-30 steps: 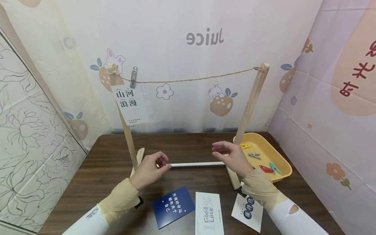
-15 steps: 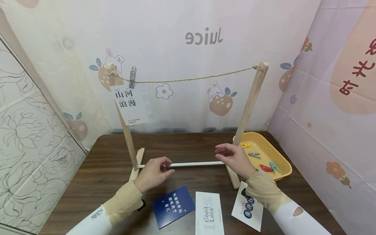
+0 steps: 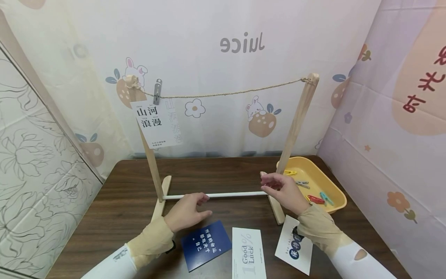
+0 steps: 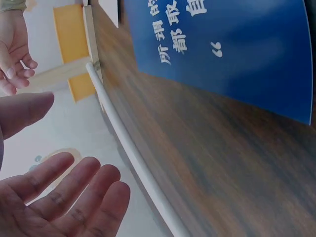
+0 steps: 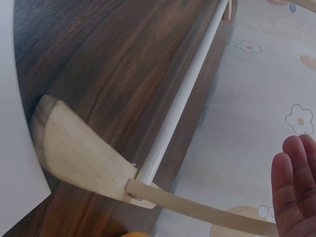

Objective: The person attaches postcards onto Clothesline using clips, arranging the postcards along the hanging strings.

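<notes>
My left hand hovers above the table behind the blue card, fingers loosely spread and holding nothing. In the left wrist view its fingers are relaxed, apart from the white rod. My right hand is in the air in front of the right wooden post, between the rod's end and the yellow bin. Nothing is in it. Several clothespins lie in the bin, among them a red clothespin and a teal clothespin.
A grey clothespin holds a white card on the twine near the left post. A "Good Luck" card and a white card with dark circles lie along the table's front. A printed curtain hangs behind.
My left hand has shifted right and slightly down toward the blue card, its fingers loosening. My right hand has moved right and slightly down toward the bin.
</notes>
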Demonstrator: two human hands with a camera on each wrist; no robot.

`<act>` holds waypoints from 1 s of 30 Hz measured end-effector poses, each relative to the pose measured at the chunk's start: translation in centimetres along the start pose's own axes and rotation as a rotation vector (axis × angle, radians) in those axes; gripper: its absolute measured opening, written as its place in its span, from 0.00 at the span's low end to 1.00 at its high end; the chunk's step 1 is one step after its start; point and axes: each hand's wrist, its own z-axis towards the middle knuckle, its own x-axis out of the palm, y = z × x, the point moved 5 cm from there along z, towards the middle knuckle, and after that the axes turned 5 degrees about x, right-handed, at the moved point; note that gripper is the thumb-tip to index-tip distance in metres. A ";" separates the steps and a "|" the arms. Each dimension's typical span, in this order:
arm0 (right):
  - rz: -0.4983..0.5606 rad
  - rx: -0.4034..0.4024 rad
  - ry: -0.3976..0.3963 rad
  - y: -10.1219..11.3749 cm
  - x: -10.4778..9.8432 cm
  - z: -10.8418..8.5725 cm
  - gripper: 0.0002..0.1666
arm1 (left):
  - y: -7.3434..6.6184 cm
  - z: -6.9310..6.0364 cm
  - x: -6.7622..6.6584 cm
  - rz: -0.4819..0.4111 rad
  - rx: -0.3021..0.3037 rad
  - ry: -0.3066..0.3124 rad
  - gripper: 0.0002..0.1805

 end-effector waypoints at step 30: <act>-0.050 0.048 0.026 -3.2 -2.5 -1.4 0.17 | -0.6 -0.8 3.8 0.322 -0.011 0.236 0.44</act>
